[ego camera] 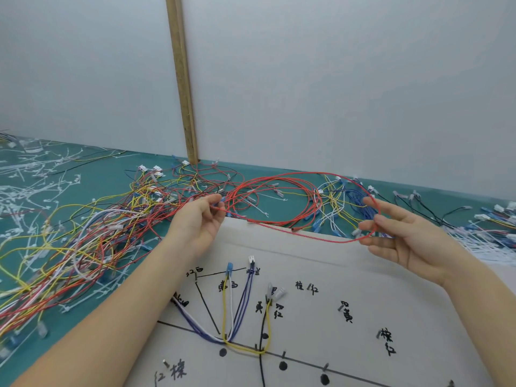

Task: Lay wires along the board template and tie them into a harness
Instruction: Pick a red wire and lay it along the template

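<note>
we hold a red wire in loops above the far edge of the board. our left hand pinches one end of it between thumb and fingers; our right hand has straight, spread fingers with the loop hooked over them. on the board, yellow, white and blue wires already run along black lines between pegs. a tangled pile lies left on the green mat.

Board template: on the table's near side.
Loose wire pile: left of the board.
Wire bundles: behind the board's far edge.
Routed wires: on the board.
</note>
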`<state>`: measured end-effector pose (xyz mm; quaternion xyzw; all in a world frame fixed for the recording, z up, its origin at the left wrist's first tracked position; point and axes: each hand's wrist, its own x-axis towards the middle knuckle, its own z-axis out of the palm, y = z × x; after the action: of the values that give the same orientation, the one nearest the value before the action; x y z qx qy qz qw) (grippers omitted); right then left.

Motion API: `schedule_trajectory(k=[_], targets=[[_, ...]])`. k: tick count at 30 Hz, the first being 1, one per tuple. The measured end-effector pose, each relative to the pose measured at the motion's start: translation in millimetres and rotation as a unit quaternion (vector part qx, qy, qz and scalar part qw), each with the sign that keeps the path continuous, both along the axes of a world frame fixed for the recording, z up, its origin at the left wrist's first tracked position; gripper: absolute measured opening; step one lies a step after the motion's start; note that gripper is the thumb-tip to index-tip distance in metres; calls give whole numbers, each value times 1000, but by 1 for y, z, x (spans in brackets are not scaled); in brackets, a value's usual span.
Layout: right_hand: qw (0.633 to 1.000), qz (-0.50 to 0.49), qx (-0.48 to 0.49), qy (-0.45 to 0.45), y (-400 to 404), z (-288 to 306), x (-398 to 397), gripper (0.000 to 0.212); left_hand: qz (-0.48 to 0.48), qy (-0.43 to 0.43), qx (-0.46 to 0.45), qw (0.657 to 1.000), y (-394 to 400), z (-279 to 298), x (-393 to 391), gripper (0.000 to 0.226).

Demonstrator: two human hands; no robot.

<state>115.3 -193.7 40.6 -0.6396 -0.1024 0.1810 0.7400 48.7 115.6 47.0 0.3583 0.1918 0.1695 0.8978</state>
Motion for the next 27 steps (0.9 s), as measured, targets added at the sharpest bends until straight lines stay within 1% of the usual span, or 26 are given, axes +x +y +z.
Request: schedule_trajectory(k=[3,7,14,18,23,27], targets=[[1000,3,-8,-9,2,2,-2,27,-34,4,-1,999,0,-1,-1,39],[1000,-22,-12,-10,3,1,-2,25,-78,-1,-6,997,0,-1,-4,33],[1000,-24,-18,0,2,1,-1,25,-95,-26,-25,995,3,-1,-6,36],[999,-21,-26,1,2,1,-1,25,-90,-34,-35,995,3,-2,-6,33],[999,-11,-33,-4,3,2,-3,25,-80,-21,9,997,1,-4,-3,18],[999,-8,-41,-22,3,3,-6,25,-74,-13,32,997,1,-7,-1,20]])
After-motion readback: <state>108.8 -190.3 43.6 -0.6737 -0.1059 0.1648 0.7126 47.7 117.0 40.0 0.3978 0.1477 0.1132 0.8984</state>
